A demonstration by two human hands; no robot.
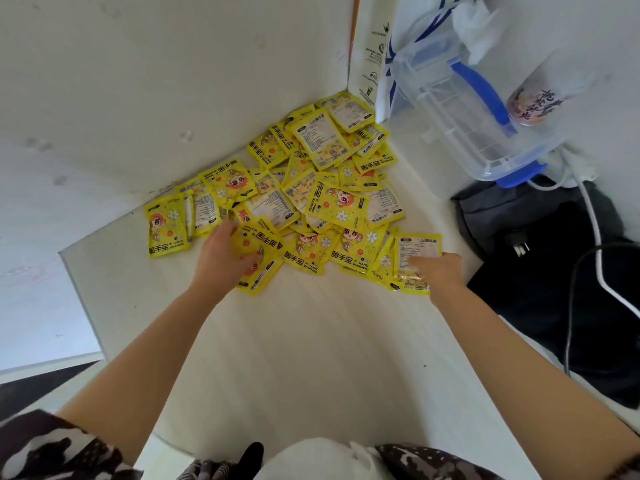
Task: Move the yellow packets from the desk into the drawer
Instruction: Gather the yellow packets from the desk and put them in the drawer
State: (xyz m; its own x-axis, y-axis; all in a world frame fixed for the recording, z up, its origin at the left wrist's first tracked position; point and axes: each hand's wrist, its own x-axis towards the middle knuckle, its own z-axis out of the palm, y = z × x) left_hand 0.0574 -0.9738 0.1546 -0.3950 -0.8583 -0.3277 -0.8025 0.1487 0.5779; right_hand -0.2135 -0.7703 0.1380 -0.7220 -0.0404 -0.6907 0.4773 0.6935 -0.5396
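Head view shows no drawer, and the worktop's (pixel 311 358) near edge is hidden behind the person's patterned sleeves and a white bag at the bottom of the frame. The yellow packets (pixel 311 188) lie in an overlapping heap that runs from the far right corner, where two white walls meet, out toward the left edge; many are buried under others, so their number cannot be told. Some lie face up, printed "HAND WARMER" beside large Chinese characters and a cartoon figure with flowers; others show white backs with print too small to read. The left hand (pixel 221 254) rests on the near left side of the heap, its thumb curled over one packet (pixel 258 261) and its fingers hidden beneath or beyond it. The right hand (pixel 438 268) lies on a back-up packet (pixel 415 258) at the near right end of the heap, fingers blurred, so whether it pinches or only presses I cannot tell. Bare worktop stretches from the heap to the near edge between the forearms. Along the right edge stand a clear box with blue latches (pixel 474 133), a cup with unreadable characters (pixel 540 98), a white printed bag (pixel 370 64), and black fabric (pixel 554 271) crossed by white and black cables.
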